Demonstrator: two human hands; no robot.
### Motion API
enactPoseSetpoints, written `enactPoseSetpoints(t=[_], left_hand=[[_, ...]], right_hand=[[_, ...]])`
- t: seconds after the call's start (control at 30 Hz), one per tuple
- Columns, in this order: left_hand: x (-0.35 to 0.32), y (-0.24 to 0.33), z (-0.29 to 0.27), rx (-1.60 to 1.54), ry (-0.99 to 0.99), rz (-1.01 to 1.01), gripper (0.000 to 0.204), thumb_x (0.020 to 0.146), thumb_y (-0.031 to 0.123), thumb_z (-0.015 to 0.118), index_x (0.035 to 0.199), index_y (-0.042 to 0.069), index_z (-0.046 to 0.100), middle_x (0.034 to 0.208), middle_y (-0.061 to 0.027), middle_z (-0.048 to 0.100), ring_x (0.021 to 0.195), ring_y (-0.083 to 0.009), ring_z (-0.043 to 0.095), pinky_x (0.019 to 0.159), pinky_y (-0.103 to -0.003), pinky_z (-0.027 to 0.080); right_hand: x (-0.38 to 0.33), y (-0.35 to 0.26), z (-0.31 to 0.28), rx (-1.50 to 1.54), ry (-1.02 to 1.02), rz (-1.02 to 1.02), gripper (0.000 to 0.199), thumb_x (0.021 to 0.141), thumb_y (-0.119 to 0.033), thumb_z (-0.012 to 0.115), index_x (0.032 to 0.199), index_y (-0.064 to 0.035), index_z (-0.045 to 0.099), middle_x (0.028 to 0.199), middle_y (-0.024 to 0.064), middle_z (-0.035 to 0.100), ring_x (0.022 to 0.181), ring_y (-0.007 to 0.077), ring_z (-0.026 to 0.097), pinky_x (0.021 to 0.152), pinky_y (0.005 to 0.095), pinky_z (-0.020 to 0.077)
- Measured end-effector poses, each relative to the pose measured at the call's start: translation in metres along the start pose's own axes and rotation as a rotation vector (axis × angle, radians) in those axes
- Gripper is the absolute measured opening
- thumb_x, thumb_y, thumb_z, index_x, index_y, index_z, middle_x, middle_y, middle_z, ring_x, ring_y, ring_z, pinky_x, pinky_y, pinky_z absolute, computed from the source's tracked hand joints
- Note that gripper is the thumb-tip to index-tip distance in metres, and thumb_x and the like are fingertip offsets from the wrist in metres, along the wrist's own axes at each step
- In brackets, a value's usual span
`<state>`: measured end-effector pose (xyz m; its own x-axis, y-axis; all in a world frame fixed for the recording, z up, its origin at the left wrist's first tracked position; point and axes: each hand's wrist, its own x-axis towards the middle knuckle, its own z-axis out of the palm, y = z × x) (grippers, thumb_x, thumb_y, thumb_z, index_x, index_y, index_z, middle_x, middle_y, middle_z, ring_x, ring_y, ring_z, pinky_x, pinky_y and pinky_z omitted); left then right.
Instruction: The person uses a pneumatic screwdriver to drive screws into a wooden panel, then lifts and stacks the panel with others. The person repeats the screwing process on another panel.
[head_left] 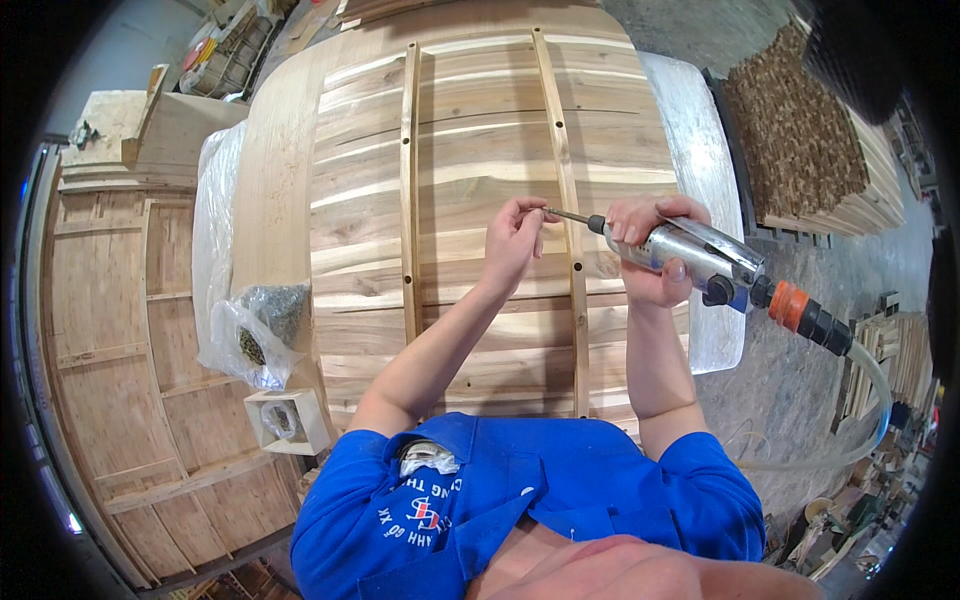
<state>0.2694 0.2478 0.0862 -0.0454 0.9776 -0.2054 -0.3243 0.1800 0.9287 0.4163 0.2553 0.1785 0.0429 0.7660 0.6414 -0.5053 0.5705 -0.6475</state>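
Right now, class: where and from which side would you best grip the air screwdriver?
Probably around the silver barrel of the air screwdriver, from its right side, as the right hand does. The barrel is round and thick; the bit end points left, the hose trails right.

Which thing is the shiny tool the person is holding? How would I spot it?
Find the big wooden panel with two thin strips running down it. Over the right-hand strip, the right hand grips a silver metal screwdriver tool, its thin bit pinched by the left hand. It is the only shiny thing, with an orange coupling and clear hose behind.
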Motion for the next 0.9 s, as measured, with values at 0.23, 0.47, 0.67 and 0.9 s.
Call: enactPoseSetpoints(t=[0.23, 0.47, 0.67, 0.9], left_hand=[[0.02, 0.001, 0.003, 0.134, 0.003, -0.039, 0.02, 0.088, 0.008, 0.052, 0.103, -0.001, 0.061, 0.085, -0.0068, 0.065, 0.048, -0.0044, 0.044, 0.043, -0.019, 0.036], [0.035, -0.007, 0.008, 0.007, 0.027, -0.029, 0.02, 0.087, 0.009, 0.054, 0.105, 0.002, 0.061, 0.084, -0.0063, 0.066, 0.048, -0.0048, 0.046, 0.042, -0.018, 0.034], [0.041, -0.008, 0.009, -0.14, 0.047, -0.136, 0.02, 0.088, 0.009, 0.054, 0.105, 0.003, 0.061, 0.082, -0.0044, 0.065, 0.048, -0.0052, 0.047, 0.043, -0.018, 0.036], [0.041, -0.01, 0.014, -0.225, 0.087, -0.175, 0.022, 0.087, 0.007, 0.055, 0.108, 0.002, 0.059, 0.09, -0.0037, 0.064, 0.049, -0.0051, 0.046, 0.043, -0.018, 0.037]], right_hand=[[0.007, 0.006, -0.005, -0.025, -0.016, -0.011, 0.055, 0.079, -0.04, 0.063, 0.109, -0.0015, 0.039, 0.071, 0.0091, 0.052, 0.066, 0.0205, 0.052, 0.065, 0.0371, 0.0433], [0.015, 0.021, -0.015, -0.01, -0.009, -0.027, 0.056, 0.079, -0.04, 0.064, 0.109, -0.0009, 0.039, 0.07, 0.0094, 0.052, 0.066, 0.0205, 0.052, 0.065, 0.0363, 0.0439], [0.018, 0.028, -0.019, 0.006, 0.011, -0.035, 0.055, 0.078, -0.039, 0.065, 0.109, -0.0012, 0.039, 0.07, 0.009, 0.052, 0.065, 0.0199, 0.052, 0.064, 0.0361, 0.0438], [0.018, 0.031, -0.02, -0.013, 0.015, -0.042, 0.055, 0.079, -0.04, 0.065, 0.109, -0.0011, 0.04, 0.07, 0.0092, 0.053, 0.066, 0.0202, 0.053, 0.064, 0.036, 0.0445]])
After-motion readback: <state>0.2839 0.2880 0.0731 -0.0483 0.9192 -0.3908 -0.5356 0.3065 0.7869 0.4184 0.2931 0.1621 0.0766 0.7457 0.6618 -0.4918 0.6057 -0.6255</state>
